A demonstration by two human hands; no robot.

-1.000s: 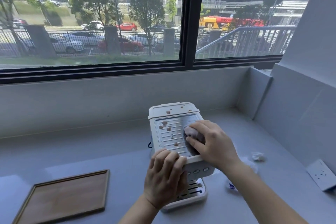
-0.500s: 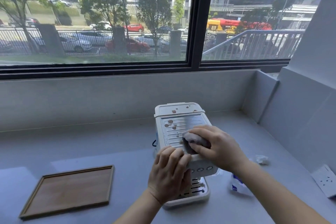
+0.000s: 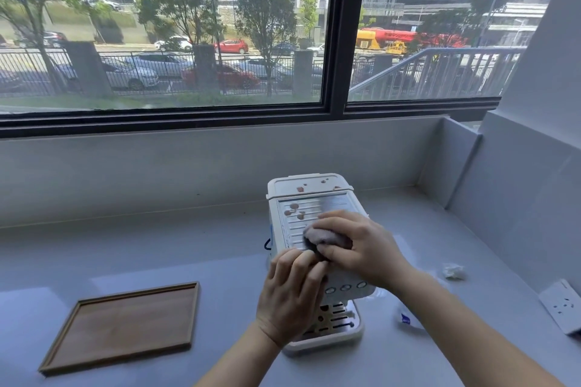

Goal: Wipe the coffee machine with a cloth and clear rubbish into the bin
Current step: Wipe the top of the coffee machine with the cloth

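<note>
We have slid our right hand point(image 3: 358, 245) and the cloth point(image 3: 320, 236) leftward across the coffee machine point(image 3: 311, 198) top; fewer brown spots point(image 3: 294, 209) show than a second ago.

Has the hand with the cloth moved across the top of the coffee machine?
Yes. The right hand with the cloth slid from the right edge of the coffee machine toward its left.

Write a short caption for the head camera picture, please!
Right hand wipes the stained coffee machine with a cloth; left hand steadies it.
</note>
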